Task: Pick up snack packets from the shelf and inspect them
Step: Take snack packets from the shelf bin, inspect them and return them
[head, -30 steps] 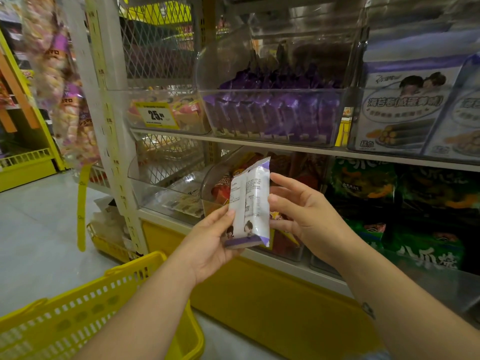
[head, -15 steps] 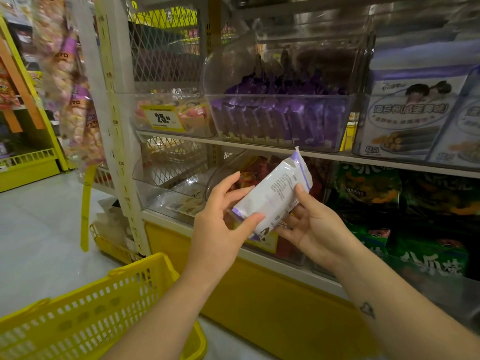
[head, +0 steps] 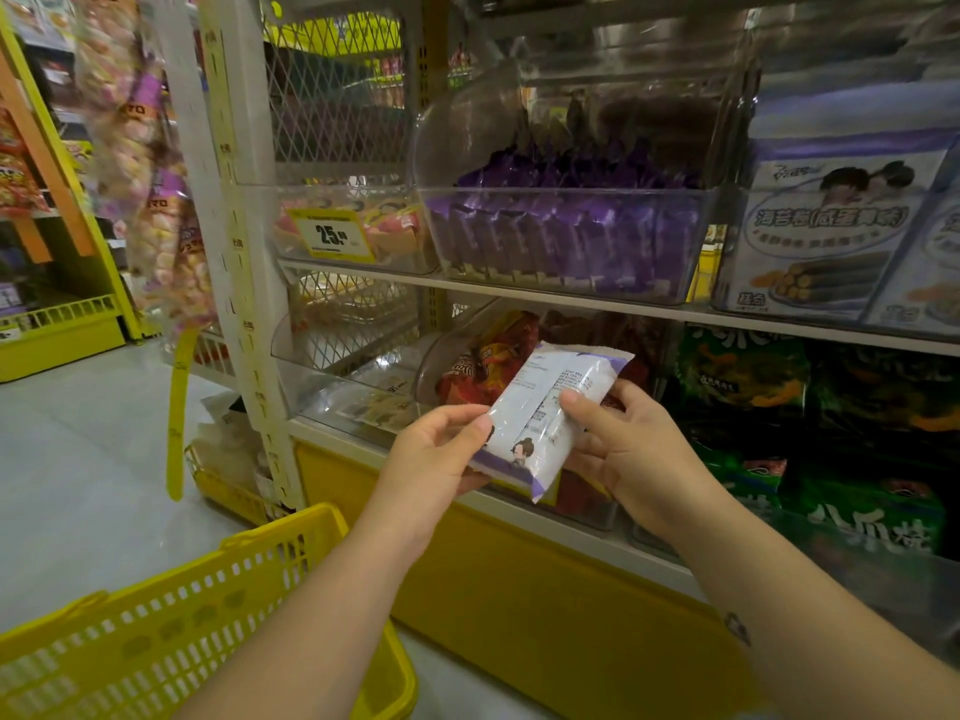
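- The white snack packet (head: pixel 545 418) with purple ends is off the shelf and held in the air, below the clear bin of purple packets (head: pixel 566 241) and a little nearer the camera.
- The left hand (head: pixel 436 459) pinches the packet's lower end, thumb on top and fingers curled beneath.
- The right hand (head: pixel 628 454) grips its upper half, thumb pressed across the printed face and fingers behind.
- A second ago the packet stood upright on its end between the hands. It has since been tipped over and now lies slanted, its upper end pointing up towards the bin.
- The fine-print panel and a small cartoon figure now face the camera; the print is too small to read.
- I judge that the pick-up is done and the inspection is under way, with the back label being read.
- Below the bin and behind the packet, red packets (head: pixel 488 356) sit in a lower tray, and green packets (head: pixel 743 376) lie below and right of the bin.
- A yellow price tag (head: pixel 332 236) hangs just left of the bin.
- A yellow shopping basket (head: pixel 208 615) sits far below and left of the bin.
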